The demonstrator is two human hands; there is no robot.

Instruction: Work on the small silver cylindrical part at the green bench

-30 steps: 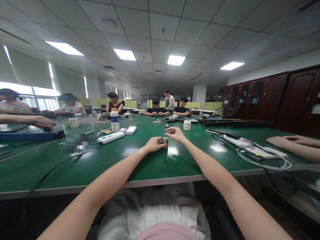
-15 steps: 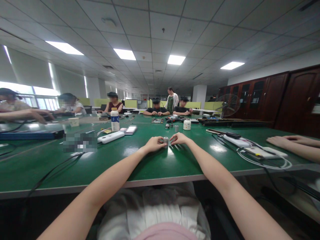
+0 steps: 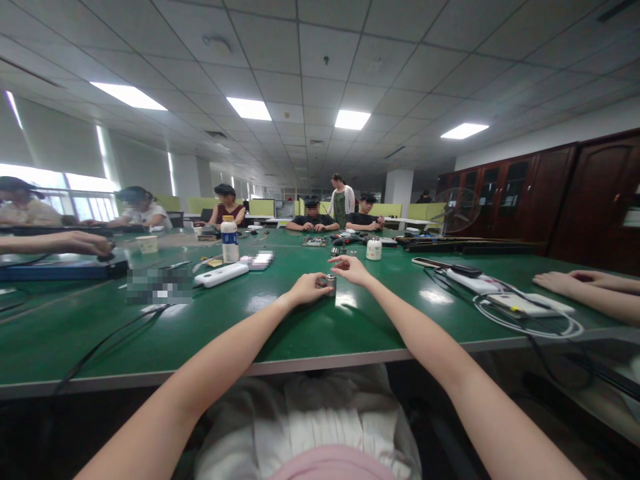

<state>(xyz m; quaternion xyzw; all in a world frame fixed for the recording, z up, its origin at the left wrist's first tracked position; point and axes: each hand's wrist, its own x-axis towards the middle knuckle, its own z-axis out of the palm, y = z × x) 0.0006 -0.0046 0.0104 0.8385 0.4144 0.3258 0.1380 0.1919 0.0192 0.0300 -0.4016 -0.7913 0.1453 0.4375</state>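
From the head camera we see our two hands out on the green tabletop [image 3: 150, 320]. The left hand [image 3: 306, 289] is closed around one small metal cylinder [image 3: 331, 285], which stands upright on the tabletop, about midway across and straight ahead of us. The right hand [image 3: 354, 269] hovers just above and beside the cylinder's top, thumb and forefinger drawn narrow. Whether they pinch anything we cannot tell.

Beyond the right hand stand two more metal pieces [image 3: 334, 251], too small to make out, and one white jar [image 3: 373, 249]. To the left we count one white bottle [image 3: 229, 241] with a blue label, one paper cup [image 3: 148, 244] and one white power strip [image 3: 221, 274]. A second power strip [image 3: 475, 280] lies to the right, with one coiled white cable [image 3: 535, 325] beside it.

A neighbour's two hands [image 3: 560, 283] rest at the right edge — another person's hand [image 3: 85, 244] lies on a blue case [image 3: 55, 270] at far left. Overhead, four ceiling lights [image 3: 353, 120] are lit.
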